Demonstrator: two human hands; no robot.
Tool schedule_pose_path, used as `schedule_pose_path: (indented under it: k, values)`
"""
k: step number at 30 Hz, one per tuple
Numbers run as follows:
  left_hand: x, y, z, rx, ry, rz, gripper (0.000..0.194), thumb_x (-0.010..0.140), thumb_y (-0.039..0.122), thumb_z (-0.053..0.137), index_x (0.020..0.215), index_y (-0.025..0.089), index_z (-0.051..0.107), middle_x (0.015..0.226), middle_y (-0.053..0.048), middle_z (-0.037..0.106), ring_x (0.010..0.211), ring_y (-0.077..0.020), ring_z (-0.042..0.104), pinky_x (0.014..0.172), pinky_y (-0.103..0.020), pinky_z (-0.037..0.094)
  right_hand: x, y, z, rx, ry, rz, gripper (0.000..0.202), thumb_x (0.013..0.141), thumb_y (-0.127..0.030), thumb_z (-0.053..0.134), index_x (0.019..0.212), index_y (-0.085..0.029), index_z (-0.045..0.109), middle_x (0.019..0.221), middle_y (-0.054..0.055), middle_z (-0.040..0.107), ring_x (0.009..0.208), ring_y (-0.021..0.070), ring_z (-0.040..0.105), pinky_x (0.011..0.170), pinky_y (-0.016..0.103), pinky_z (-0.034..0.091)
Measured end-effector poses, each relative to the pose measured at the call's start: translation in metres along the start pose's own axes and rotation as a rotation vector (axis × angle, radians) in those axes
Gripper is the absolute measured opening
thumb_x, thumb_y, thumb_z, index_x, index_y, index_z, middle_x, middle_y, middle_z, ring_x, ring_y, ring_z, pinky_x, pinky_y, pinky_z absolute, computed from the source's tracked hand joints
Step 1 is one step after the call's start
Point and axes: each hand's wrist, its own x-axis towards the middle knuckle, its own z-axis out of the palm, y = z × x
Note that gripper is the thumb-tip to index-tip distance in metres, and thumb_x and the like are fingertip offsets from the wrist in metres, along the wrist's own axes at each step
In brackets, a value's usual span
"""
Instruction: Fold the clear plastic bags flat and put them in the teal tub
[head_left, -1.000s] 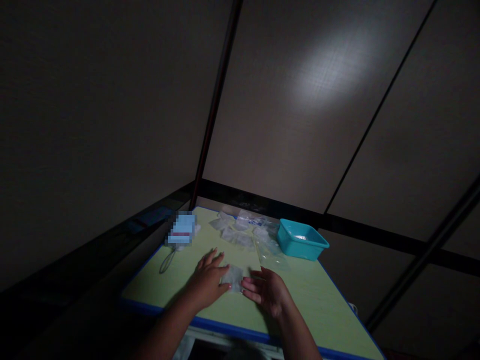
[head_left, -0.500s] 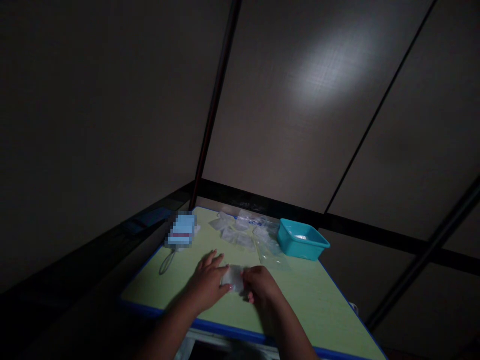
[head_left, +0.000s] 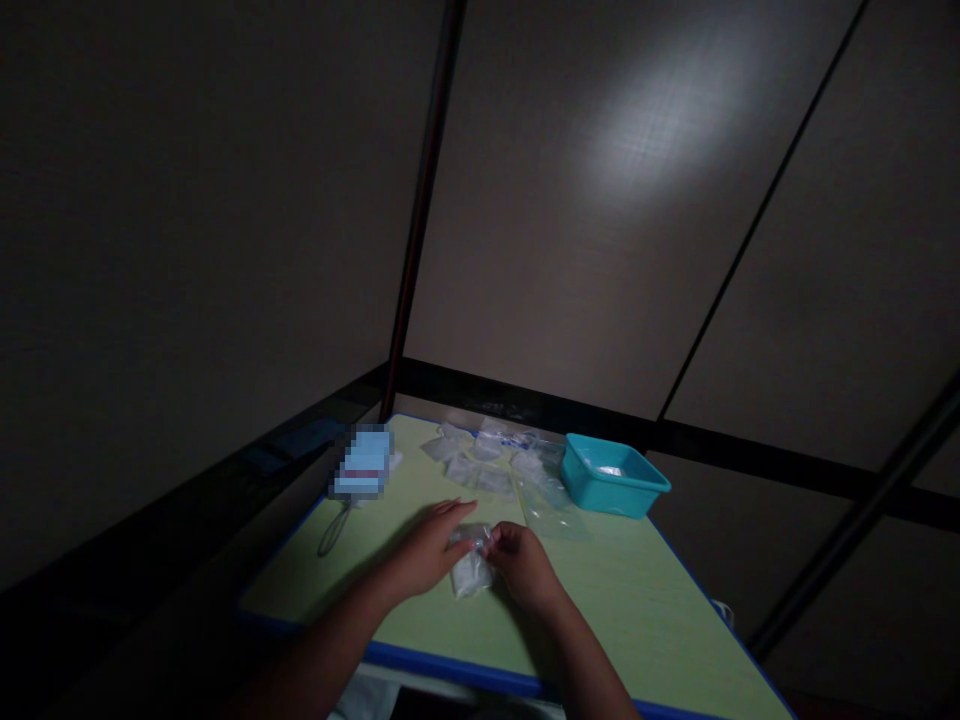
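The right hand pinches the edge of a clear packet, while the left hand, fingers loosely extended, seems to touch it with the thumb. The packet is at the table's near side, between the hands; beyond lie clear bags, with a teal bin to their right.

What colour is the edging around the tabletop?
Blue: the edging shows best along the near side in the head view.
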Motion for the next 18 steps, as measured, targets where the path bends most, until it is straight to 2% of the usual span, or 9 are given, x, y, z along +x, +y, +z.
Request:
schedule_pose_path:
  k: [3,6,8,14,18]
  values:
    - [0.021,0.002,-0.001,-0.117,-0.088,0.0,0.044,0.074,0.029,0.059,0.117,0.02,0.057,0.126,-0.008,0.055,0.118,-0.022,0.045,0.101,-0.036,0.03,0.003,-0.002,-0.009,-0.01,-0.034,-0.036,0.014,0.062,-0.027,0.06,0.06,-0.016,0.051,0.056,-0.002,0.05,0.054,0.0094,0.041,0.051,0.021,0.03]
    - [0.043,0.0,0.003,-0.214,-0.195,-0.011,0.032,0.073,0.03,0.059,0.102,0.016,0.064,0.101,-0.007,0.068,0.094,-0.0205,0.06,0.083,-0.031,0.044,0.009,-0.005,-0.021,-0.016,-0.037,-0.06,0.016,0.063,-0.029,0.061,0.061,-0.016,0.051,0.057,-0.003,0.049,0.055,0.0094,0.04,0.052,0.021,0.029]
    - [0.055,-0.002,0.007,-0.271,-0.236,-0.029,0.026,0.071,0.029,0.06,0.091,0.014,0.067,0.085,-0.006,0.07,0.081,-0.0193,0.063,0.071,-0.027,0.046,0.014,-0.009,-0.031,-0.012,-0.024,-0.078,0.018,0.064,-0.03,0.062,0.061,-0.016,0.052,0.058,-0.003,0.049,0.055,0.0094,0.04,0.052,0.021,0.028]
    - [0.081,-0.001,0.017,-0.333,-0.175,-0.111,0.022,0.064,0.034,0.065,0.062,0.013,0.062,0.054,0.0,0.059,0.055,-0.0143,0.056,0.051,-0.022,0.038,0.031,-0.021,-0.059,0.06,0.033,-0.112,0.022,0.063,-0.034,0.067,0.062,-0.015,0.055,0.058,-0.003,0.05,0.057,0.0103,0.042,0.053,0.022,0.03]
    - [0.095,0.005,0.023,-0.381,-0.11,-0.154,0.031,0.065,0.045,0.064,0.063,0.014,0.059,0.054,0.001,0.058,0.052,-0.0138,0.055,0.049,-0.023,0.039,0.036,-0.016,-0.076,0.135,0.069,-0.073,0.028,0.057,-0.037,0.071,0.061,-0.015,0.053,0.056,-0.003,0.049,0.054,0.0091,0.042,0.051,0.021,0.032]
